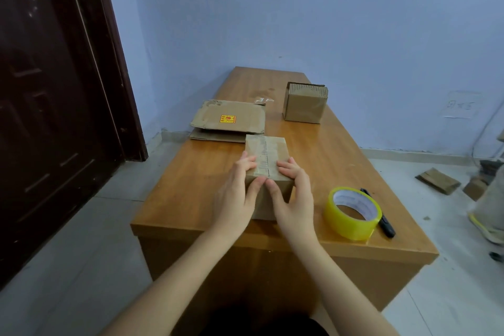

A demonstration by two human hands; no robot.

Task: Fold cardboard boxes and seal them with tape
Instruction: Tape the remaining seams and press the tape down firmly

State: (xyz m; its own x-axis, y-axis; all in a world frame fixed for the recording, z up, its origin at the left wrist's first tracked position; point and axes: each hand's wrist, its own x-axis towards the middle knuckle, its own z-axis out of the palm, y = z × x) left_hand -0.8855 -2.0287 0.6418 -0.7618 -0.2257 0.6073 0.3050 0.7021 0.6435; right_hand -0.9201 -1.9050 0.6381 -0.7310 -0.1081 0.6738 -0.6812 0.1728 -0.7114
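A small brown cardboard box (268,153) stands near the front of the wooden table (191,172), its top flaps closed under a strip of clear tape along the seam. My left hand (240,194) lies on its left near corner, thumb pressing the tape at the front edge. My right hand (293,194) mirrors it on the right, thumb beside the left thumb. Both hands' fingers rest on the box top. A yellow tape roll (353,213) stands on the table to the right of the box.
A black pen-like tool (381,215) lies behind the tape roll. Flattened cardboard boxes (229,120) are stacked at the table's left. Another assembled box (304,103) stands at the far right. Cardboard scraps (437,180) lie on the floor at right; a dark door (54,90) is at left.
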